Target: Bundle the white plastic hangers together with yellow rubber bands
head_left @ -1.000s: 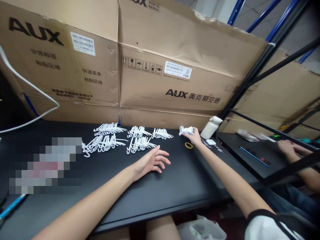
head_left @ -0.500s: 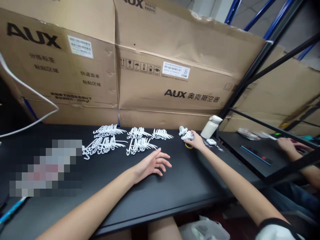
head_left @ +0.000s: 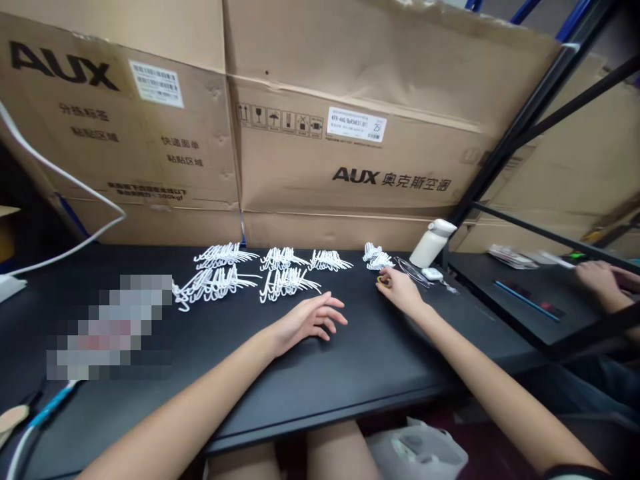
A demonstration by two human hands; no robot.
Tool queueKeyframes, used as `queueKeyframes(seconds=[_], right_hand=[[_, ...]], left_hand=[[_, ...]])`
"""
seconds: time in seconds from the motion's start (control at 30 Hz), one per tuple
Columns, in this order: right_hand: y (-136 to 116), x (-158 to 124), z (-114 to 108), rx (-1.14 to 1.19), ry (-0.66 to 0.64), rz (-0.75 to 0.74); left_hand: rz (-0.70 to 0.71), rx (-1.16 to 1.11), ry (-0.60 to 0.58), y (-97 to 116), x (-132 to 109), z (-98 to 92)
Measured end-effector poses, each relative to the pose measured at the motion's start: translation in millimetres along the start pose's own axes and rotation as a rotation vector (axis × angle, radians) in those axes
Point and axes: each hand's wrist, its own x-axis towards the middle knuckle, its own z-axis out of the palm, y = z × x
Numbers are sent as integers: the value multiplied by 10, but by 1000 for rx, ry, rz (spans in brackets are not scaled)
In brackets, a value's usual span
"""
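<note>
My left hand (head_left: 311, 319) lies on the black table (head_left: 350, 373), fingers apart and holding nothing. Beyond it lie several bundles of small white plastic hooks (head_left: 250, 270) in two rows. A separate small hook bundle (head_left: 376, 257) lies alone further right. My right hand (head_left: 400, 288) is just in front of that bundle, apart from it. Its fingertips are pinched together on a yellow rubber band (head_left: 383, 281) that lies on the table.
Big AUX cardboard boxes (head_left: 320, 133) wall off the table's back. A white bottle (head_left: 432, 243), a clear plastic piece (head_left: 411, 271) and a small white object (head_left: 432, 273) sit right of my right hand. Another person's hands (head_left: 603, 280) work beyond a black rack post (head_left: 505, 140). A white cable (head_left: 65, 180) hangs at left.
My right hand has let go of the small hook bundle at the back and drawn back a little onto the yellow rubber band. My left hand has stayed put. The view tilted slightly.
</note>
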Motion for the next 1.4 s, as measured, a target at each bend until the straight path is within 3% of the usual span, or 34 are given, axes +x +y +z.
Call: queueKeyframes(seconds=[0.13, 0.27, 0.57, 0.7, 0.8, 0.9, 0.93, 1.0, 1.07, 1.17, 1.23, 1.33, 1.4], right_hand=[[36, 72, 26, -71, -55, 87], [73, 169, -58, 90, -159, 81], [-252, -114, -274, 367, -414, -45], [-473, -20, -489, 492, -327, -35], [-751, 90, -489, 668, -252, -109], [-1052, 178, -234, 704, -342, -238], [-1133, 207, -113, 666, -346, -280], [-1251, 272, 132, 616, -365, -319], [-1317, 338, 330, 621, -389, -339], [-1357, 409, 499, 667, -418, -351], [-1362, 431, 548, 687, -413, -343], [-1349, 445, 581, 703, -411, -334], [-1334, 453, 589, 717, -431, -337]], left_hand=[[14, 14, 2, -2, 4, -16], [24, 15, 14, 7, 7, -22], [44, 103, 54, 33, 4, 18], [178, 347, 190, -66, 62, 46], [306, 465, 285, -108, 79, 61], [502, 664, 490, -31, 41, 9], [590, 736, 617, 21, 22, -39], [719, 826, 833, 142, -10, -188], [763, 937, 943, 246, -22, -389], [655, 1191, 880, 300, -1, -674], [645, 1311, 728, 272, 20, -782], [610, 1506, 499, 208, 32, -803], [577, 1593, 422, 184, 27, -772]])
